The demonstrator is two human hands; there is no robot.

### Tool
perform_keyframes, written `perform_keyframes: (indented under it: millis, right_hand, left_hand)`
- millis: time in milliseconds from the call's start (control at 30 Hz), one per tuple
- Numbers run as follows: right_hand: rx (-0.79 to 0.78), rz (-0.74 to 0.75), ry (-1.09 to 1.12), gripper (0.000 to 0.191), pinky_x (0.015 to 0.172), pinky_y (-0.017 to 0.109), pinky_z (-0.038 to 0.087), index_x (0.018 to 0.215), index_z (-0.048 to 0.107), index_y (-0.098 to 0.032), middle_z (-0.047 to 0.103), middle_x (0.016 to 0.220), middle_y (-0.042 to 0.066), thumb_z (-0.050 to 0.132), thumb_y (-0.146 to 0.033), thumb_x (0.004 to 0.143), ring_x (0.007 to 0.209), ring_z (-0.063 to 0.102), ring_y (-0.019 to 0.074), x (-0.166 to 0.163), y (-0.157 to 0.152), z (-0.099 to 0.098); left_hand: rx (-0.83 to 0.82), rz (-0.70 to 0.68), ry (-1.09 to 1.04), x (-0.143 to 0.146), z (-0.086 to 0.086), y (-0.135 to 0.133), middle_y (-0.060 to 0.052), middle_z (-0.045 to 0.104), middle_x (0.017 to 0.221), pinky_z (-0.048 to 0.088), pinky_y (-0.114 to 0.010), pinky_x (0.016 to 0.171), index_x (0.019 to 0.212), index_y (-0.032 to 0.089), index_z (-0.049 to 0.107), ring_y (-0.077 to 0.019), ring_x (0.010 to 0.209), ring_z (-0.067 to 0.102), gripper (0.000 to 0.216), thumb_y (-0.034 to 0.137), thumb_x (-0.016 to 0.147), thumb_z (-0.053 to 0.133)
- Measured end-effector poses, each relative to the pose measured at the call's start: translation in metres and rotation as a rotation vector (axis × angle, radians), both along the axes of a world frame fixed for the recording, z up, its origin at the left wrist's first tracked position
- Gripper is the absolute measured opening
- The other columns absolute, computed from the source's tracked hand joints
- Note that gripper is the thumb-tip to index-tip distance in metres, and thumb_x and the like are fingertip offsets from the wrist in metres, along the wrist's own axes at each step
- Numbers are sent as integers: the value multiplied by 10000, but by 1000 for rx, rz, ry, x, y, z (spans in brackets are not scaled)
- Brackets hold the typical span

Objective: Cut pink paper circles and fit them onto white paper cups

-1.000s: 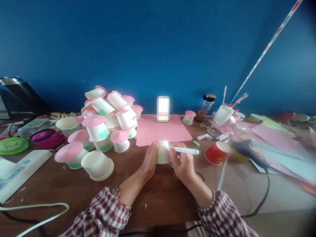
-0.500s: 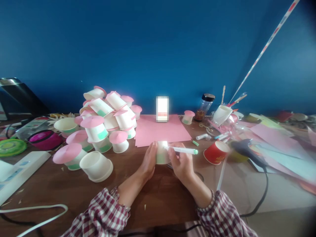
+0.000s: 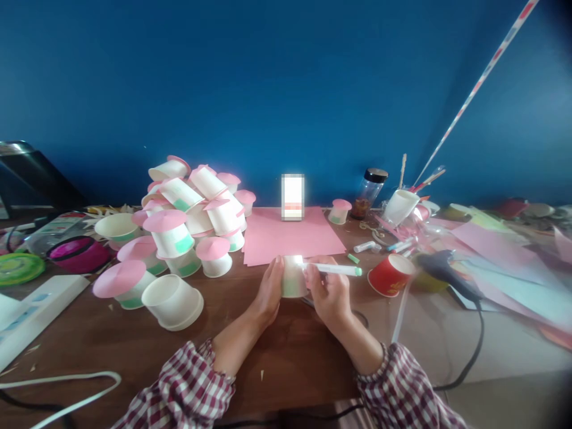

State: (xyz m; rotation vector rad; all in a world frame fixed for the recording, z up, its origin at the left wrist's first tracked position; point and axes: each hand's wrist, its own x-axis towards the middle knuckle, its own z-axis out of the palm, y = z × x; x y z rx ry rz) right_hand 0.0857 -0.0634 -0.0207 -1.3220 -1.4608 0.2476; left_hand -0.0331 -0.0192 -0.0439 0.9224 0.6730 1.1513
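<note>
Left hand (image 3: 269, 290) cups the left side of a small white paper cup (image 3: 294, 276), upside down on the worktop (image 3: 286, 351) just near of the pink paper sheet (image 3: 292, 234). Grip closed around the cup wall, steadying it. Right hand (image 3: 329, 292) pinches a green-capped marker (image 3: 336, 270) — pen lies nearly level, writing end at the cup's right side, cap end pointing right. A green band shows along the cup's lower edge; how far round it runs I cannot tell, the far side being hidden.

Judged state of work: the cup in hand is mid-colouring and has no pink top yet. To the left a heap of finished cups (image 3: 187, 217) — white bodies, green patches, pink cone tops — suggests many already done. One plain cup (image 3: 173, 301) lies on its side at the heap's near edge, no pink top on it, likely awaiting the same treatment.

Right of the hands: a red cup (image 3: 389, 276) tipped over, loose markers (image 3: 400, 245), a glue gun (image 3: 447, 271) with black cord. A single topped cup (image 3: 339, 211) stands far, beside a jar (image 3: 369, 192).
</note>
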Motion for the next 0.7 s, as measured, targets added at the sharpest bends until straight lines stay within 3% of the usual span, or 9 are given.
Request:
perform_keyframes:
  millis: [700]
  right_hand:
    - [25, -53, -44, 120, 526, 222, 456, 838, 556, -186, 623, 703, 24, 470, -253, 886, 591, 588, 139, 3, 2, -1]
  left_hand:
    - [-50, -10, -49, -1, 1, -1, -67, 670, 951, 434, -314, 822, 968, 139, 631, -200, 863, 604, 439, 531, 825, 497]
